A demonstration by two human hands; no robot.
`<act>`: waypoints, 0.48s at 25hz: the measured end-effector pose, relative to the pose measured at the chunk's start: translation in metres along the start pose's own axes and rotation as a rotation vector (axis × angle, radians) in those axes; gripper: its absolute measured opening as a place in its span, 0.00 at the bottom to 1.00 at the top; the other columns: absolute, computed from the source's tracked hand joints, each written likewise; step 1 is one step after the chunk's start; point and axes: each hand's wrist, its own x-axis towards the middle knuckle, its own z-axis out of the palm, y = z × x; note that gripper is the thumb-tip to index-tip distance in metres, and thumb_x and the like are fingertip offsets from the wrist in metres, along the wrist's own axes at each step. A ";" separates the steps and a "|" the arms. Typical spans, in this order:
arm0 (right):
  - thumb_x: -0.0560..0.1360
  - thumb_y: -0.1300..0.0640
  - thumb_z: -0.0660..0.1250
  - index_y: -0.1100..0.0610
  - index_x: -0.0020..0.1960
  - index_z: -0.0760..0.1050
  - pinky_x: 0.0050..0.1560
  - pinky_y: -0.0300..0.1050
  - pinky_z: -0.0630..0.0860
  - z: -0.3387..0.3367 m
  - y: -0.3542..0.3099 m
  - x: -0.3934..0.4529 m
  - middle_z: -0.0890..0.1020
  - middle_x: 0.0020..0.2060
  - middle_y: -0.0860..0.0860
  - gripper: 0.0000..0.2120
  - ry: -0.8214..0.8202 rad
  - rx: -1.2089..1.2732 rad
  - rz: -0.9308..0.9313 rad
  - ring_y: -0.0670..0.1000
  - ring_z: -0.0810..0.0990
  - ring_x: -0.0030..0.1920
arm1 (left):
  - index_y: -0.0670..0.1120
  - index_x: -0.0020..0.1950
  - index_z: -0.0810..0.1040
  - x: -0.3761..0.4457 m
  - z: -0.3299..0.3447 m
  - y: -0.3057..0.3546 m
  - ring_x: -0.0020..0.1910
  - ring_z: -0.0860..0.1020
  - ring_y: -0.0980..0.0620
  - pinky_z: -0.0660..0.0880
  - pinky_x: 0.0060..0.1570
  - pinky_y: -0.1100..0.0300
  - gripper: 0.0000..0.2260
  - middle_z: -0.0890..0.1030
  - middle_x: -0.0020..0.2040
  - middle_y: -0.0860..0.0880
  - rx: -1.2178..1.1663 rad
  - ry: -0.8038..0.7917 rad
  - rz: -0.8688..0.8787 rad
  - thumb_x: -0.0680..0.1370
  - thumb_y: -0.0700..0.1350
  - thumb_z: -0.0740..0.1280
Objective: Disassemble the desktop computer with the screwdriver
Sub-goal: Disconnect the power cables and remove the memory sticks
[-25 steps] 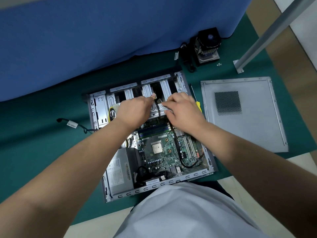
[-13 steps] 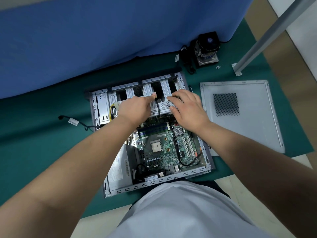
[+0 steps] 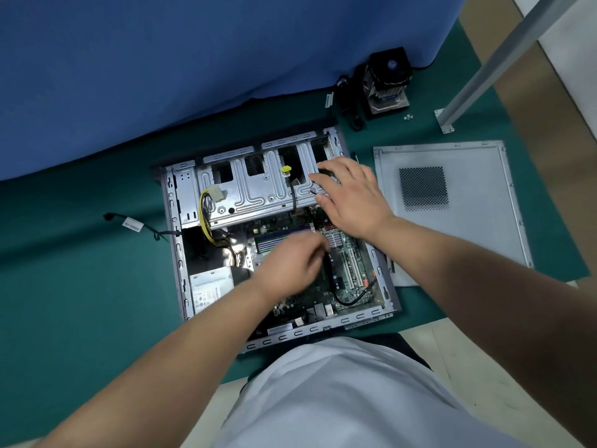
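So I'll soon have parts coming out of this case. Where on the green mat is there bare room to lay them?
The widest bare patch of green mat lies left of the computer case, below the loose black cable. It is crowded to the right, where the side panel lies, and behind it around the cooler fan and loose screws.

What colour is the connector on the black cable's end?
Yellow connector, clearest in the head view.

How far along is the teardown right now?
Done: the side panel lies off to the right of the open case, and the cooler fan sits out on the mat. In hand: the right hand rests open on the drive cage; the left hand, blurred, is over the motherboard. Left: motherboard, power supply and cage are not yet out.
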 end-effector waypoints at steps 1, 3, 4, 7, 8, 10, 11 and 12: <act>0.83 0.46 0.57 0.50 0.73 0.71 0.73 0.56 0.60 0.000 0.001 0.000 0.70 0.73 0.51 0.21 0.001 0.008 0.003 0.56 0.63 0.75 | 0.47 0.62 0.81 0.005 0.010 0.009 0.57 0.79 0.51 0.75 0.63 0.55 0.10 0.83 0.59 0.50 -0.092 -0.171 -0.078 0.82 0.42 0.65; 0.83 0.45 0.57 0.50 0.73 0.72 0.73 0.57 0.60 0.000 0.001 0.000 0.71 0.72 0.50 0.21 0.002 0.024 0.008 0.55 0.64 0.75 | 0.49 0.65 0.81 0.017 0.031 0.026 0.61 0.79 0.51 0.73 0.65 0.59 0.12 0.83 0.64 0.50 -0.240 -0.483 -0.248 0.82 0.45 0.66; 0.83 0.45 0.57 0.50 0.73 0.72 0.73 0.57 0.60 0.001 0.001 0.000 0.71 0.72 0.50 0.21 0.005 0.031 0.009 0.55 0.64 0.75 | 0.49 0.66 0.82 0.022 0.042 0.033 0.62 0.79 0.50 0.72 0.66 0.59 0.13 0.82 0.65 0.50 -0.259 -0.601 -0.280 0.82 0.46 0.67; 0.83 0.45 0.57 0.49 0.72 0.72 0.72 0.57 0.60 0.003 0.003 0.001 0.72 0.71 0.49 0.20 0.014 0.055 0.010 0.55 0.65 0.74 | 0.45 0.57 0.84 0.027 0.059 0.040 0.55 0.80 0.48 0.75 0.65 0.53 0.09 0.85 0.57 0.47 -0.219 -0.705 -0.246 0.81 0.48 0.69; 0.83 0.45 0.57 0.49 0.72 0.72 0.72 0.57 0.60 0.003 0.004 0.002 0.73 0.70 0.49 0.20 0.018 0.060 0.012 0.55 0.65 0.74 | 0.45 0.53 0.84 0.025 0.058 0.037 0.50 0.80 0.50 0.76 0.62 0.54 0.08 0.85 0.52 0.48 -0.250 -0.679 -0.240 0.81 0.48 0.70; 0.83 0.44 0.57 0.49 0.72 0.73 0.72 0.57 0.60 0.005 0.005 0.002 0.73 0.70 0.48 0.20 0.020 0.064 0.019 0.54 0.64 0.74 | 0.48 0.49 0.85 0.019 0.047 0.027 0.46 0.79 0.54 0.74 0.59 0.57 0.05 0.85 0.49 0.51 -0.343 -0.641 -0.255 0.81 0.48 0.71; 0.83 0.44 0.57 0.48 0.72 0.73 0.73 0.57 0.60 0.006 0.005 0.003 0.73 0.70 0.48 0.20 0.020 0.069 0.021 0.54 0.64 0.74 | 0.49 0.50 0.85 0.013 0.039 0.021 0.47 0.80 0.54 0.75 0.58 0.57 0.04 0.86 0.49 0.52 -0.388 -0.626 -0.268 0.81 0.48 0.72; 0.83 0.44 0.57 0.48 0.72 0.73 0.73 0.57 0.60 0.006 0.005 0.003 0.73 0.70 0.48 0.20 0.021 0.077 0.023 0.54 0.64 0.74 | 0.49 0.52 0.86 0.008 0.031 0.015 0.47 0.81 0.55 0.75 0.58 0.57 0.05 0.87 0.50 0.51 -0.432 -0.607 -0.281 0.81 0.47 0.72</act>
